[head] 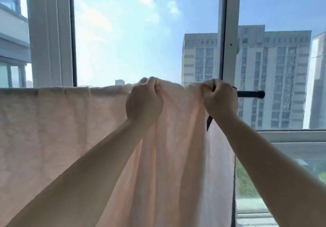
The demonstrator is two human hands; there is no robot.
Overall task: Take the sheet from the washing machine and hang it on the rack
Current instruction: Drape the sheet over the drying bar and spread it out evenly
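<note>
Sheet [70, 129], pale peach and softly crinkled, drapes over the black rack bar [250, 94], its long axis running left to right along the bar, folds falling straight down. I see my left hand [143, 101] and right hand [219, 99] near each other, each fisted tight on the bunched top edge. Beyond, white window frame [229, 32] and grey tower blocks [275, 76].

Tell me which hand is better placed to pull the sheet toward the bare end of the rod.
The right hand: it grips the pale peach fabric sheet right beside the exposed black metal rod end. The left hand grips it further from that end.
</note>
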